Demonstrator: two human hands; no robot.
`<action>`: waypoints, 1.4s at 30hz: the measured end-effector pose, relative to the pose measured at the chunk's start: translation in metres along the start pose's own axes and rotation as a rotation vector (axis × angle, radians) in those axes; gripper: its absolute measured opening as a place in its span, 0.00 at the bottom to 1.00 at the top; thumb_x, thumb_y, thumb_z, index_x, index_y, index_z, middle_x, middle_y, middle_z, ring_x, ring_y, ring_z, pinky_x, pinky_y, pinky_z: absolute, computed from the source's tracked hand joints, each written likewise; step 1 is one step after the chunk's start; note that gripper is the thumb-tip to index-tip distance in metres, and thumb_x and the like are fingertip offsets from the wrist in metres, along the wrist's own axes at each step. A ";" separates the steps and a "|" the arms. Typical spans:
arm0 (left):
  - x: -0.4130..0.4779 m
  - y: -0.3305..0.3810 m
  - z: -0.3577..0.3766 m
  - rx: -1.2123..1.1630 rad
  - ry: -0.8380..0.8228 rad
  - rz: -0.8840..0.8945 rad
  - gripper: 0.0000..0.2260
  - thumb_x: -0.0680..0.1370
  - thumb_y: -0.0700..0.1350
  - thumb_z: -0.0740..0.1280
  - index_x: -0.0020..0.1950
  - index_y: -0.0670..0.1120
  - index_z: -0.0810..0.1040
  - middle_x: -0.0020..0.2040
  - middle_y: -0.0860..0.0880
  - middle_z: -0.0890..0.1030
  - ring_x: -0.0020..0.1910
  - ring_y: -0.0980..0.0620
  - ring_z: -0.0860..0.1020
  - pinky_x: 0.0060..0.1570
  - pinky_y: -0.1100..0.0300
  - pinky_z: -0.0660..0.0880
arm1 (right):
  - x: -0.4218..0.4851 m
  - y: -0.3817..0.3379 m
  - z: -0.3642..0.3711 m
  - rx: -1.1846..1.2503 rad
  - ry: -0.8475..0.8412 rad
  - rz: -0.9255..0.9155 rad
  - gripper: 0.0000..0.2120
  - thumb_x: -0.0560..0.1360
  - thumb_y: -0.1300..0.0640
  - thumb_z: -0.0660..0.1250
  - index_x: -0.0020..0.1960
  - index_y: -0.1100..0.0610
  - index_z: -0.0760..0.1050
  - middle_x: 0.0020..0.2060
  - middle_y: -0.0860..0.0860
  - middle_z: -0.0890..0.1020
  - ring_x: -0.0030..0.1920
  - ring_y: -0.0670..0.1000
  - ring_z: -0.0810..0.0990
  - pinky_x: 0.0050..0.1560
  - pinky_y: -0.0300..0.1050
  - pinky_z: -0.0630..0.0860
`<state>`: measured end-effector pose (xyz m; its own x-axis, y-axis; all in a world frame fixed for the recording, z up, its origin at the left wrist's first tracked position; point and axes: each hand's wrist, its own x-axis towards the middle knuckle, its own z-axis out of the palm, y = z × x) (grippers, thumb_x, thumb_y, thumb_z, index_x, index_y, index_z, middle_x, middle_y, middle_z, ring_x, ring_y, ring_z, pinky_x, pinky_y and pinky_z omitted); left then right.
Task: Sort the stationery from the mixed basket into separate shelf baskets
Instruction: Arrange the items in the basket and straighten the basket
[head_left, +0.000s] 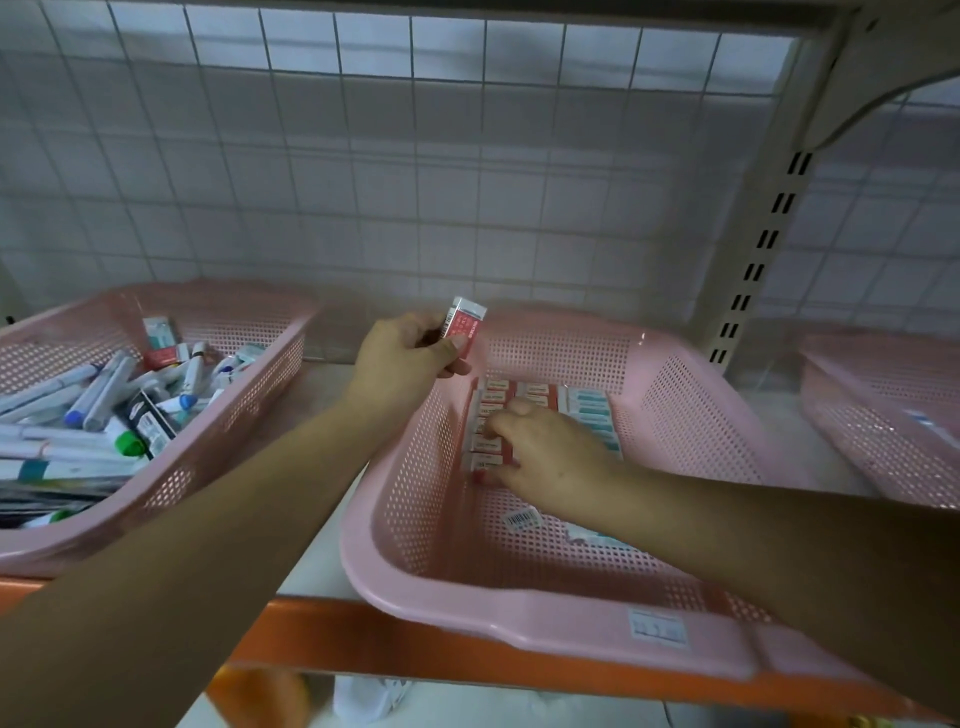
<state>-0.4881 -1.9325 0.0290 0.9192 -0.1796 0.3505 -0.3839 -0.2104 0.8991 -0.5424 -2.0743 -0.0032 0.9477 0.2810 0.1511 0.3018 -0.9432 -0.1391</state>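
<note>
My left hand (402, 358) pinches a red-sleeved eraser (464, 323) above the back left rim of the middle pink basket (410, 582). Inside that basket, red erasers (493, 397) lie in neat rows, with teal-labelled erasers (589, 408) beside them. My right hand (545, 449) reaches into the basket, fingers curled down on the red row; whether it grips one I cannot tell. The mixed pink basket (208, 457) at the left holds several markers (106, 387), pens and a few erasers.
A third pink basket (852, 410) sits at the right, past the slotted shelf upright (763, 244). A white wire grid backs the shelf. The shelf's orange front edge (441, 654) runs below the baskets. A loose barcode label (522, 518) lies on the middle basket's floor.
</note>
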 end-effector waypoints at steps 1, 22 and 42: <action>0.000 0.000 0.000 0.009 0.000 -0.001 0.09 0.78 0.36 0.63 0.57 0.40 0.78 0.38 0.50 0.80 0.31 0.63 0.79 0.39 0.69 0.76 | -0.001 0.000 -0.001 -0.016 0.010 0.031 0.19 0.74 0.50 0.67 0.62 0.57 0.71 0.59 0.52 0.75 0.58 0.53 0.75 0.55 0.47 0.73; -0.008 0.012 0.000 0.402 -0.069 0.279 0.14 0.70 0.34 0.72 0.55 0.40 0.81 0.45 0.53 0.77 0.41 0.61 0.76 0.46 0.76 0.71 | 0.006 0.000 -0.050 1.161 0.275 0.349 0.08 0.77 0.52 0.64 0.42 0.55 0.76 0.33 0.50 0.80 0.31 0.45 0.77 0.33 0.34 0.76; -0.011 0.024 0.001 0.637 -0.341 0.239 0.08 0.69 0.43 0.74 0.46 0.46 0.81 0.42 0.55 0.78 0.44 0.58 0.76 0.48 0.64 0.73 | 0.006 0.010 -0.047 1.265 0.288 0.593 0.08 0.74 0.69 0.64 0.48 0.58 0.78 0.48 0.56 0.81 0.43 0.53 0.80 0.33 0.39 0.75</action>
<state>-0.5081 -1.9366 0.0467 0.7666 -0.5550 0.3230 -0.6404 -0.6241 0.4476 -0.5390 -2.0901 0.0419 0.9569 -0.2823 -0.0686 -0.0925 -0.0724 -0.9931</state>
